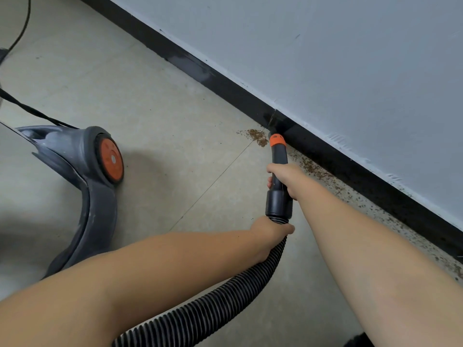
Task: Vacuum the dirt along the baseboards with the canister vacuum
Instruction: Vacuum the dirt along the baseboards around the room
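1. Pale floor tiles (175, 116) meet a black baseboard (325, 151) under a grey wall (325, 58), and that joint is where we work.
2. Our right hand (283, 175) is wrapped around the black nozzle tube (278, 159); its orange-collared tip (276, 140) sits at the foot of the baseboard.
3. Our left hand (271, 227) is closed around the ribbed hose (225, 296) just below the cuff.
4. Beside the tip lies a brown dirt pile (255, 136), apparently untouched.
5. More scattered dirt (363, 209) runs along the baseboard toward us, so we judge most of the work is left.
6. Further along the wall the floor looks clean, though we cannot say whether it was ever dirty.
7. At our left on the floor sits the canister vacuum (85, 171), well apart from the dirt.
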### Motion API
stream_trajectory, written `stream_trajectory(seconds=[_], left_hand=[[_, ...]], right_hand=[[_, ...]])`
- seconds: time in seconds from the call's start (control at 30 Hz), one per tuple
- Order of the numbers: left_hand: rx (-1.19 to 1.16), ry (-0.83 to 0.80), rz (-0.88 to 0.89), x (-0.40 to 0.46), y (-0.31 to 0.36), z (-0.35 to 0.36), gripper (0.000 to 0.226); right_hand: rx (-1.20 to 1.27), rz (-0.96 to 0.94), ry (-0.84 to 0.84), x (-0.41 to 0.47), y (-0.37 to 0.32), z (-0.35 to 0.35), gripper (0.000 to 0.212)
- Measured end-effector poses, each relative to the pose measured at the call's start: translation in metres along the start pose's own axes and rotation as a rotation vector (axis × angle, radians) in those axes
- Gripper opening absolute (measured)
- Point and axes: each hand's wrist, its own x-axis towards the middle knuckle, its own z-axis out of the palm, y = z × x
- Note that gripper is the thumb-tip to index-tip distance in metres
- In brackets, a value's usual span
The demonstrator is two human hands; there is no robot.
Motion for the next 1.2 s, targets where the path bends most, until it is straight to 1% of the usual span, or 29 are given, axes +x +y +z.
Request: stream_trajectory(seconds=[0.17, 0.33, 0.47, 0.6, 0.7, 0.93, 1.0, 1.13, 1.2], left_hand=[[-0.046, 0.054, 0.011, 0.008, 0.011, -0.012, 0.015], [-0.098, 0.06, 0.023, 0.015, 0.019, -0.013, 0.016], [-0.075, -0.012, -0.039, 0.011, 0.021, -0.003, 0.021], [-0.034, -0.118, -0.122, 0.002, 0.007, 0.015, 0.025], [-0.053, -0.155, -0.156, -0.007, -0.005, 0.026, 0.027], [-0.08, -0.091, -0.121, -0.009, -0.012, 0.016, 0.023], [-0.068, -0.075, -0.11, -0.01, -0.011, 0.012, 0.023], [-0.076, -0.054, -0.058, -0.008, -0.002, 0.004, 0.016], [-0.084, -0.057, -0.047, -0.009, 0.0, 0.005, 0.017]], right_hand=[[-0.021, -0.036, -0.043, 0.007, -0.017, 0.017, 0.011], [-0.063, -0.059, -0.076, 0.009, -0.029, 0.021, 0.014], [-0.096, -0.04, -0.074, 0.004, -0.026, 0.006, 0.015], [-0.084, -0.023, -0.037, -0.011, 0.0, -0.016, 0.011], [-0.131, -0.037, -0.058, -0.019, 0.016, -0.023, 0.009], [-0.145, -0.056, -0.12, -0.022, 0.013, -0.005, 0.009], [-0.126, -0.048, -0.114, -0.019, 0.011, -0.002, 0.009], [-0.031, -0.028, -0.048, -0.012, 0.003, -0.004, 0.011], [-0.058, -0.022, -0.076, -0.011, -0.001, -0.004, 0.011]])
